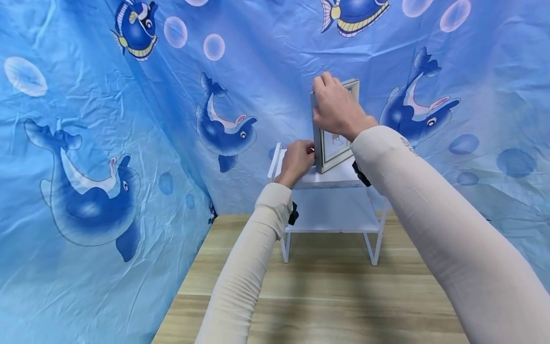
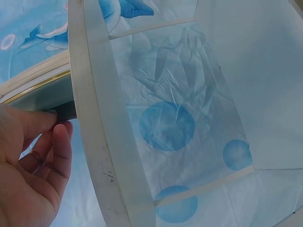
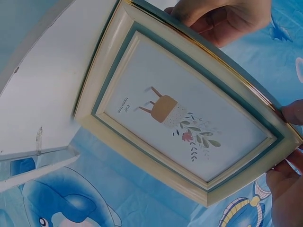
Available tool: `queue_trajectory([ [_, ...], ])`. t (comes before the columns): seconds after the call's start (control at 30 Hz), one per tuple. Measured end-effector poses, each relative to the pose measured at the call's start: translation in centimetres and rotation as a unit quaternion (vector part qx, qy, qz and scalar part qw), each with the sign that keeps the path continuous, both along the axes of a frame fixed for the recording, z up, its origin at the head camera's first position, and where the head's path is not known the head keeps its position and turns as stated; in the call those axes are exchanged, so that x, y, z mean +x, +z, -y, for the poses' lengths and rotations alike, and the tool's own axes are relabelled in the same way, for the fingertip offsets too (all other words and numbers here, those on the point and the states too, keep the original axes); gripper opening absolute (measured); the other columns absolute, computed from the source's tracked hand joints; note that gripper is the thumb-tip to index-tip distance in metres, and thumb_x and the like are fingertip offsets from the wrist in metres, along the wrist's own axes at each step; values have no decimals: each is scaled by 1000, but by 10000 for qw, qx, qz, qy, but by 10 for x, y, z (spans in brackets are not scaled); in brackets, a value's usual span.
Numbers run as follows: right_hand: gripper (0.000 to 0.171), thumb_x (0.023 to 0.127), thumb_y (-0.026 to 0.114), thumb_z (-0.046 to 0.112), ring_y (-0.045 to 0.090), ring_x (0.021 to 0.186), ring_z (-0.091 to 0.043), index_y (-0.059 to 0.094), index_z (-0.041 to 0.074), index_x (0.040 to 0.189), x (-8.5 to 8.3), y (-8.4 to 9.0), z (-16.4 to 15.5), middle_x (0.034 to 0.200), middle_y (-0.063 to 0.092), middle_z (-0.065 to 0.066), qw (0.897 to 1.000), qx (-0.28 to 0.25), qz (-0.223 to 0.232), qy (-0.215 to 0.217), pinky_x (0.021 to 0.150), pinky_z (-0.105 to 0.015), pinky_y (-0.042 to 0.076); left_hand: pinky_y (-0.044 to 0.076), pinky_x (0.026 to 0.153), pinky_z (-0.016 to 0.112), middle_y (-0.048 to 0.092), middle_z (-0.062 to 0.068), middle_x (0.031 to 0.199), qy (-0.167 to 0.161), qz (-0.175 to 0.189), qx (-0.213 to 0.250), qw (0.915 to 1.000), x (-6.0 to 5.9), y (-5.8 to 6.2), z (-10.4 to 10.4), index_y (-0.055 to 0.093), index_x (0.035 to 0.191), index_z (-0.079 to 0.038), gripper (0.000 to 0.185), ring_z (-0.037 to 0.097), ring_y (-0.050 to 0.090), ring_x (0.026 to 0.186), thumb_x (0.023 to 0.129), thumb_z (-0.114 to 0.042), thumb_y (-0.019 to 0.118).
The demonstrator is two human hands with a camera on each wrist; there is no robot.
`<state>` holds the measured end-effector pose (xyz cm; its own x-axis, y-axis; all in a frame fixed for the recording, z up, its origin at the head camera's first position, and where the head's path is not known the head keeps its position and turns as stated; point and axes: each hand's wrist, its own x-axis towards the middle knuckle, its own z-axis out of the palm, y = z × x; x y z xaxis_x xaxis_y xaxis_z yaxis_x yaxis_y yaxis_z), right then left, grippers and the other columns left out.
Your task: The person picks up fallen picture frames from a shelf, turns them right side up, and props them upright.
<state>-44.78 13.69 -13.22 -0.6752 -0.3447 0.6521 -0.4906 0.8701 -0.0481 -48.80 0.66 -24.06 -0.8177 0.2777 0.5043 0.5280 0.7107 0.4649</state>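
Note:
A cream and grey-green picture frame stands upright, slightly turned, on the white rack's top shelf. My right hand grips its upper corner, thumb and fingers on opposite faces in the right wrist view. Behind the frame, my left hand is low on the left side. In the left wrist view its thumb and fingers pinch a dark flat piece at the frame's back; the piece's full shape is hidden. A card with a potted-plant drawing shows inside the frame in the right wrist view.
The rack has a lower white shelf and thin white legs. It stands on a wood-grain floor. A blue sheet printed with dolphins, fish and bubbles hangs behind and to the left.

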Motion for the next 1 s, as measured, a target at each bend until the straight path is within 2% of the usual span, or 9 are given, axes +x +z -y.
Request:
queue_trajectory([
  [0.33, 25, 92, 49, 3, 43, 100, -35, 46, -6, 115, 3, 2, 0, 115, 44, -21, 9998, 63, 163, -92, 89, -46, 42, 52, 70, 27, 74, 4, 102, -59, 92, -28, 9999, 3, 1, 0, 75, 113, -11, 22, 13, 66, 82, 99, -12, 58],
  [0.63, 30, 93, 52, 4, 45, 103, -36, 46, -7, 120, 6, 3, 0, 118, 44, -21, 9993, 126, 317, -131, 92, -47, 42, 51, 67, 25, 74, 5, 99, -129, 43, 42, 9999, 6, -3, -1, 75, 112, -9, 22, 13, 66, 80, 98, -11, 58],
  [1.0, 32, 92, 53, 2, 45, 105, -37, 45, -8, 122, 10, 4, -3, 120, 44, -22, 9991, 140, 401, -40, 94, -48, 43, 50, 66, 25, 74, 4, 97, -115, 6, -39, 9999, 12, -3, -3, 75, 113, -10, 23, 13, 66, 81, 97, -11, 58],
])
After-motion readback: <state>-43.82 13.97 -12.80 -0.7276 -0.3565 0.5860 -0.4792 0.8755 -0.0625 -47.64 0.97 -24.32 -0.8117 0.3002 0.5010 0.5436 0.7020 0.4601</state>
